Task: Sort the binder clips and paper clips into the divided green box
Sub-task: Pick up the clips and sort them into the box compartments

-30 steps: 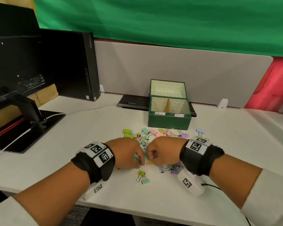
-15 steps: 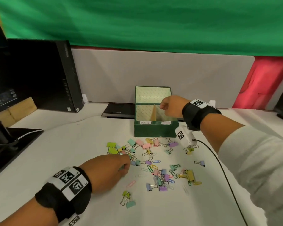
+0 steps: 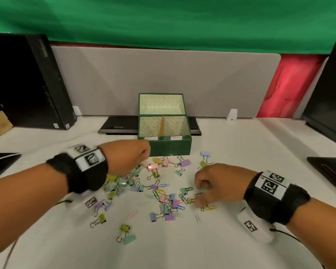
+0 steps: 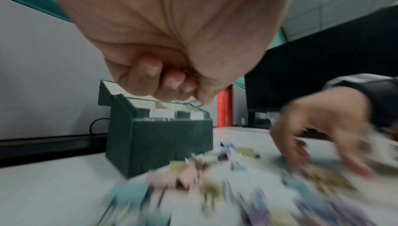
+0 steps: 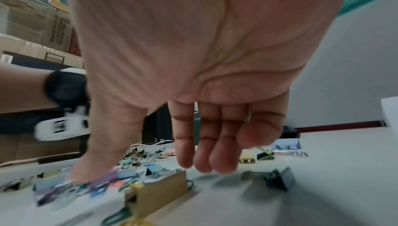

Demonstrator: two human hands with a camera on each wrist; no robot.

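Now left hand (image 3: 127, 155) is fisted, fingers curled around a clip (image 4: 193, 104), just short of the box (image 3: 170, 147). Right hand (image 3: 219, 184) hangs with fingers loose over the clips (image 3: 164, 191) between both hands, thumb touching some.

green box (image 3: 169, 147): matt, cloth-like, paper-lined | binder clips (image 3: 152, 166): pastel bodies, shiny wire handles | table (image 3: 250, 148): smooth matt white

A white desk (image 3: 241, 140) is seen. At its far middle an open green box (image 3: 170, 147) is set; coloured binder clips (image 3: 153, 166) and paper clips (image 3: 164, 185) are scattered nearer.
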